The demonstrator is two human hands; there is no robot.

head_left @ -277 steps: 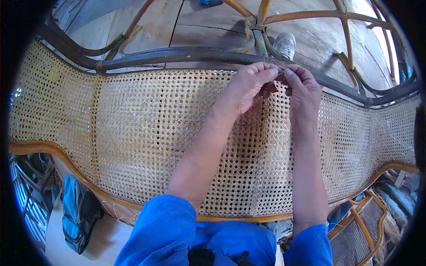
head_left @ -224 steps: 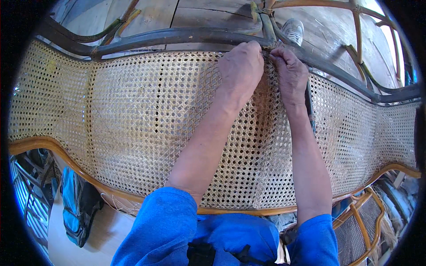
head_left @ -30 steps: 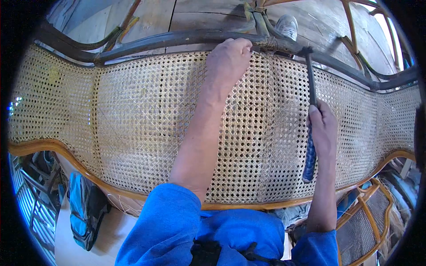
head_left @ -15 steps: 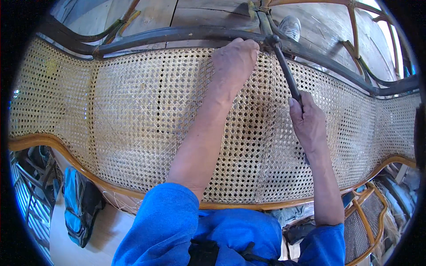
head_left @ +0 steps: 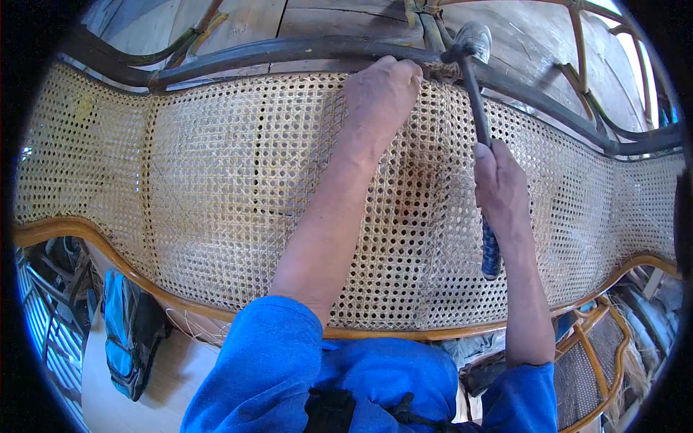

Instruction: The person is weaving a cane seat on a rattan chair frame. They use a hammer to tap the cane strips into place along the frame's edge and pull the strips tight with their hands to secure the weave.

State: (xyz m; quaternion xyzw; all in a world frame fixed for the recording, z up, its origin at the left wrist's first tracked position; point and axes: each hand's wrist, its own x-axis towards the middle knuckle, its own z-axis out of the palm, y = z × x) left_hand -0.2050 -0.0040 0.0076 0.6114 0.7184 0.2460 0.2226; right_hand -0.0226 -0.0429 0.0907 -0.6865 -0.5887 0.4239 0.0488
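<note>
My right hand (head_left: 502,191) is wrapped round the handle of a hammer (head_left: 473,94). The hammer's dark head sits just above the dark rail, right of my left hand, and its textured grip shows below my right hand. With fingers curled down, my left hand (head_left: 382,90) rests at the far edge of a woven cane panel (head_left: 216,159), against the dark rail (head_left: 289,50). Whatever its fingertips pinch is hidden behind the knuckles. The cane panel stretches wide across the view, and both forearms pass over it.
A varnished wooden rim (head_left: 195,310) edges the panel on my side. Curved frame poles (head_left: 577,58) rise beyond the dark rail over a plank floor, where a shoe (head_left: 473,40) shows. A blue and black backpack (head_left: 123,332) lies lower left; another cane-and-wood piece (head_left: 603,353) is lower right.
The hammer head has moved right and slightly farther away from my left hand, and more of its grip shows below my right hand. My left hand has hardly moved.
</note>
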